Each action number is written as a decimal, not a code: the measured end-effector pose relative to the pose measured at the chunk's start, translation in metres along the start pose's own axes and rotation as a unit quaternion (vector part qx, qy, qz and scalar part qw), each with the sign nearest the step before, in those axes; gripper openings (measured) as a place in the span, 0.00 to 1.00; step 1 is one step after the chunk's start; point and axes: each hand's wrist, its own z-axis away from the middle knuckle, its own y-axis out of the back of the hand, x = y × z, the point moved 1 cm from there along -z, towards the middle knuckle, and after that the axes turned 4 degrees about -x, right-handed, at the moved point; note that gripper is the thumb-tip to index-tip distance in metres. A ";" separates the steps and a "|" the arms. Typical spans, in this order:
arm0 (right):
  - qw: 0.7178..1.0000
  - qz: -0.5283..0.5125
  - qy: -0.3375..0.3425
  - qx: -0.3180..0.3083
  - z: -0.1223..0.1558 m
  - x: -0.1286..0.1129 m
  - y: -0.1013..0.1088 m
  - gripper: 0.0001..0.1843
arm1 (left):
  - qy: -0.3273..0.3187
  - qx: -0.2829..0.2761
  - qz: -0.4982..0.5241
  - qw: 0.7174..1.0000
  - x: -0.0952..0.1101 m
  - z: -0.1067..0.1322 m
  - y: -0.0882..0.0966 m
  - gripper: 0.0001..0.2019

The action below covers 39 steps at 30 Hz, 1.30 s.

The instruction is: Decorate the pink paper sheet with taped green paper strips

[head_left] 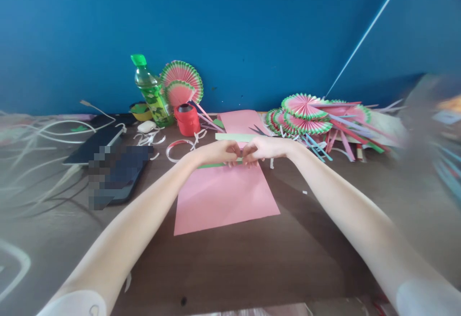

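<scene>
Head cam: left hand (228,153) and right hand (256,150) both have fingers pinched on the green-edged far end of a pink sheet (226,198) lying on the surface (223,268). Green bottle's (153,92) label is too blurry to read tbh.

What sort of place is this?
Probably a home or workshop table used for paper crafts: there are pleated pink-and-green paper fans, a large pink sheet laid flat, and what look like scissors behind it.
</scene>
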 end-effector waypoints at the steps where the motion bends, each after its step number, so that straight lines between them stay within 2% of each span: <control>1: 1.000 0.000 0.000 0.001 0.000 0.000 0.000 0.09 | 0.000 -0.004 0.002 1.000 0.001 0.000 0.000 0.09; 6: 1.000 0.003 0.008 0.001 0.000 0.002 0.001 0.11 | -0.024 -0.015 0.010 1.000 -0.001 -0.002 -0.002 0.07; 12: 0.999 -0.042 0.022 -0.027 0.001 0.004 0.002 0.18 | -0.059 -0.024 0.037 0.997 -0.005 -0.005 -0.003 0.05; 16: 0.998 -0.043 0.034 -0.030 0.004 -0.001 0.003 0.16 | -0.061 -0.031 0.062 0.996 -0.003 -0.004 -0.003 0.06; 21: 0.999 -0.044 0.010 -0.009 0.005 -0.003 0.002 0.12 | -0.063 -0.029 0.100 0.993 -0.002 -0.004 -0.005 0.06; 31: 0.999 -0.050 -0.003 0.013 0.003 -0.001 0.003 0.07 | -0.064 0.019 0.095 0.993 -0.003 -0.006 -0.007 0.07; 39: 0.999 -0.035 0.008 0.015 0.001 0.000 0.002 0.07 | -0.060 0.055 0.034 0.996 -0.003 -0.005 -0.008 0.08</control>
